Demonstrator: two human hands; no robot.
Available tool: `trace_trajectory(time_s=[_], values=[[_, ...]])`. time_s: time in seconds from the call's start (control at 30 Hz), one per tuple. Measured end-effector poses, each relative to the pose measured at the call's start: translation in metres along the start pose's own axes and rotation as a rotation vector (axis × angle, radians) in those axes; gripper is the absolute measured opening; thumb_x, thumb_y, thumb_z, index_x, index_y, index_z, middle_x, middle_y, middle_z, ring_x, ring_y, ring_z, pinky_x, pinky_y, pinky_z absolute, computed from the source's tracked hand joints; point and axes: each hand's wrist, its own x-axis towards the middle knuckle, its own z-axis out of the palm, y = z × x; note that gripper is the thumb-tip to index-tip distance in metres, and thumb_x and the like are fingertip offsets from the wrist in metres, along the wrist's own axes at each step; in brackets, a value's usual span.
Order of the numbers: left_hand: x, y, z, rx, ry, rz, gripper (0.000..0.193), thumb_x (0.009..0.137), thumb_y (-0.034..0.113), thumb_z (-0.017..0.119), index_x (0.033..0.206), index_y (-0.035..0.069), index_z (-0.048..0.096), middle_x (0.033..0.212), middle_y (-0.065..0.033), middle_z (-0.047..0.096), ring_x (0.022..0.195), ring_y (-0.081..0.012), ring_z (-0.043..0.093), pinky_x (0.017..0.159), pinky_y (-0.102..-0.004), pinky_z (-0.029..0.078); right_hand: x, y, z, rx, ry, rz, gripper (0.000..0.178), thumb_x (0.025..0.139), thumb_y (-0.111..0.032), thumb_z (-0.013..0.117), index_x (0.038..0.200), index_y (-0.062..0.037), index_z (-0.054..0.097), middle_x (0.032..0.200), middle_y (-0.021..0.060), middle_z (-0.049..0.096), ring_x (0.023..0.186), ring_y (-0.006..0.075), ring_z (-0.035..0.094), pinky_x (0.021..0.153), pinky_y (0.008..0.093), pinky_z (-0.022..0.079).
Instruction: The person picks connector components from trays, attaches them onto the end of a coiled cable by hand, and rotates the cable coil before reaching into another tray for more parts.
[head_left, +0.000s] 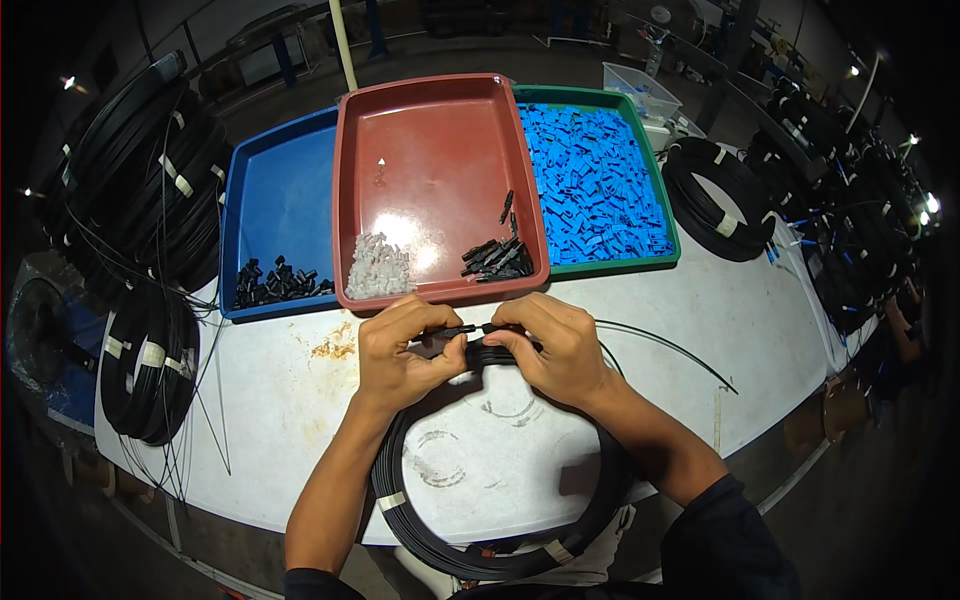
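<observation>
Overhanging the near edge of the white table [270, 420], a taped coil of black cable [440, 550] lies below both hands, and above its far side the left hand [405, 345] pinches a slim black connector piece [460, 330] while the right hand [555, 345] grips a black cable end [489, 327] just beside it; whether the two are joined I cannot tell. Beyond, the red tray [430, 200] holds white pieces [378, 268] in its near left corner and black sleeves [500, 260] in its near right corner, between a blue tray [280, 190] and a green tray [610, 266].
</observation>
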Motion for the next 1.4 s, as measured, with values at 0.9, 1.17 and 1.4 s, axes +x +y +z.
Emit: trace_trajectory(time_s=[0.9,1.17,1.4], values=[[-0.002,0.004,0.006,-0.255,-0.108,-0.251,0.017,0.08,0.005,0.081,0.094,-0.001,0.075,0.083,-0.0076,0.074,0.066,-0.0108,0.066,0.062,-0.0253,0.053,0.001,0.006,0.0,0.091,0.068,-0.053,0.013,0.079,0.004,0.074,0.09,0.0003,0.067,0.079,0.0115,0.067,0.064,0.0281,0.065,0.058,0.036,0.051],[-0.005,-0.007,0.0,-0.105,-0.032,0.061,0.016,0.084,0.004,0.079,0.096,-0.004,0.075,0.081,-0.0119,0.076,0.071,-0.0141,0.073,0.061,-0.0258,0.056,0.001,0.002,0.0,0.105,0.023,0.001,0.015,0.077,0.005,0.074,0.091,0.0005,0.068,0.083,0.012,0.068,0.069,0.0282,0.066,0.06,0.0363,0.052],[-0.005,0.007,-0.006,-0.699,-0.132,-0.564,0.011,0.09,0.001,0.075,0.091,-0.009,0.071,0.076,-0.0183,0.072,0.064,-0.0202,0.072,0.055,-0.0278,0.059,0.002,0.007,-0.005,-0.094,0.056,-0.369,0.03,0.062,0.007,0.068,0.093,0.004,0.069,0.088,0.0123,0.069,0.068,0.0248,0.065,0.059,0.0342,0.052]])
